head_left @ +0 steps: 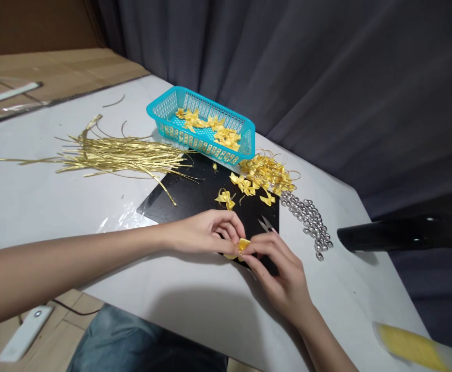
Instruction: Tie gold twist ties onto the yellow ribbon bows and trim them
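Observation:
Between my two hands is a yellow ribbon bow [244, 244], held just above the front of a black mat [195, 181]. My left hand [223, 232] pinches the bow from the left with thumb and fingers. From the right, my right hand [276, 261] grips it between thumb and forefinger. The fingers cover part of the bow. Scissors [265, 224] lie on the mat just behind my right hand, their blade tips showing. Several finished-looking bows, one [226, 198] with a gold tie, lie farther back on the mat.
A turquoise basket [206, 147] with yellow bows stands behind the mat. Gold cords [121, 155] lie spread to the left. More looped bows [268, 170] and silver beads [309, 219] are at right, near a black cylindrical object [388, 233]. A yellow roll [411, 345] sits at lower right.

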Demonstrator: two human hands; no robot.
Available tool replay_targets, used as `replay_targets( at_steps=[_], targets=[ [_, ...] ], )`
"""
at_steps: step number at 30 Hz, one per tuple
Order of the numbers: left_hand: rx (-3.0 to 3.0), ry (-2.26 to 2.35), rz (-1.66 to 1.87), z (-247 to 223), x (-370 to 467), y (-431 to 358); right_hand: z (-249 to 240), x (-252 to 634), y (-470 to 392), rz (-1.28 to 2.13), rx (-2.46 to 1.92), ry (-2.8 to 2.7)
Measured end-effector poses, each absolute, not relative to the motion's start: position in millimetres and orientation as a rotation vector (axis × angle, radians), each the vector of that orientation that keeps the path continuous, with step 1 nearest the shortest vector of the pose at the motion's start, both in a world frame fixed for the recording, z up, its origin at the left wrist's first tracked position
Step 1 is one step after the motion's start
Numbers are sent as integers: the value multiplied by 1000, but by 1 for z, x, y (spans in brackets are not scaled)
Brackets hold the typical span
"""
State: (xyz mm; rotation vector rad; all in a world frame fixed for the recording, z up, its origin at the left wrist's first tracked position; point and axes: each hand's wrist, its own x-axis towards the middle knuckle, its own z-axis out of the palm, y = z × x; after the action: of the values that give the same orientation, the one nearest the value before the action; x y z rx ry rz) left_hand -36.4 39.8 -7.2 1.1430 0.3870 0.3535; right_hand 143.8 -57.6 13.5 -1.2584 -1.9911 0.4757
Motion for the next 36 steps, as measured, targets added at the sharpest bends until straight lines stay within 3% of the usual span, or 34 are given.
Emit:
replay_targets(
  at_steps=[20, 36],
  targets=[
    [1173, 454, 355, -10, -36, 37, 15, 142, -59, 636, -1243, -1745],
    [1212, 523, 449, -12, -34, 41, 30, 150, -62, 1300, -964, -1073]
  ],
)
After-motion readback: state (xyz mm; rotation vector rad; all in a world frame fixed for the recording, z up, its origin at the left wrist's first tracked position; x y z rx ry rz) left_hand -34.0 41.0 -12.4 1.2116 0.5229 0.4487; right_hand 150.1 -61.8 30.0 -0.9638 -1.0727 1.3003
